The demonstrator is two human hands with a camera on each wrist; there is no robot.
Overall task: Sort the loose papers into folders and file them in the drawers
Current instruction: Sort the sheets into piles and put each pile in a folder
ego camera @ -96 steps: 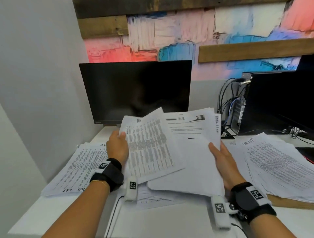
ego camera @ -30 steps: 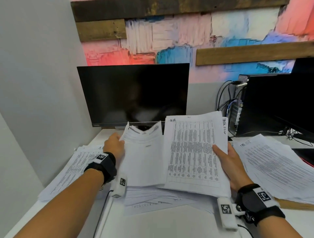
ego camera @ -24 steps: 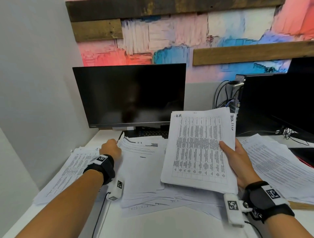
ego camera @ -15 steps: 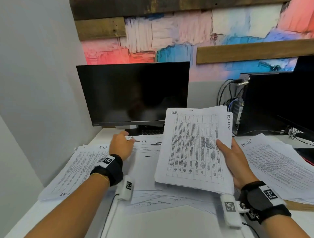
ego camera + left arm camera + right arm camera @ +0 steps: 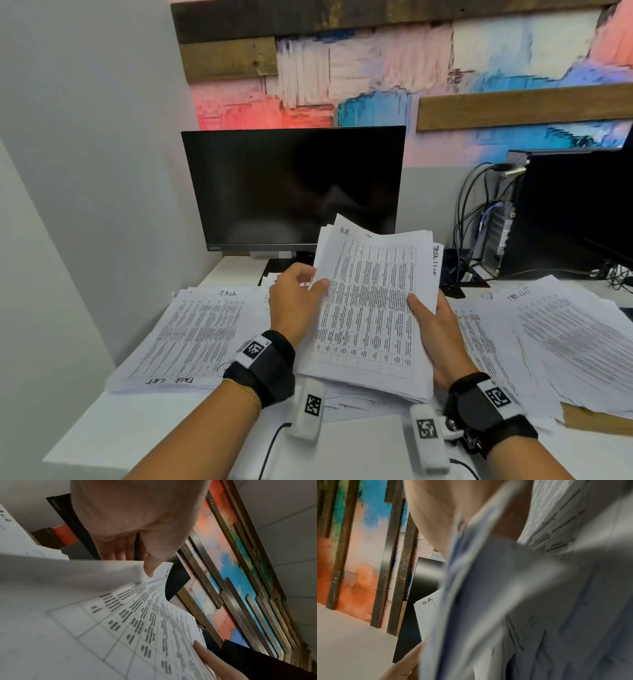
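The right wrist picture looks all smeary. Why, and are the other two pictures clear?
Right wrist view: the held stack of papers fills the lens too close and smears; only the "H.R." corner reads. Left wrist view: table print sharp, near sheet edge soft, dim. Head view: sharp and evenly lit; the monitor shows only faint reflections.

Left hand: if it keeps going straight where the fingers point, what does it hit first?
Probably the monitor: the left hand pinches the held stack and points past its edge at the screen's foot. Depth unclear.
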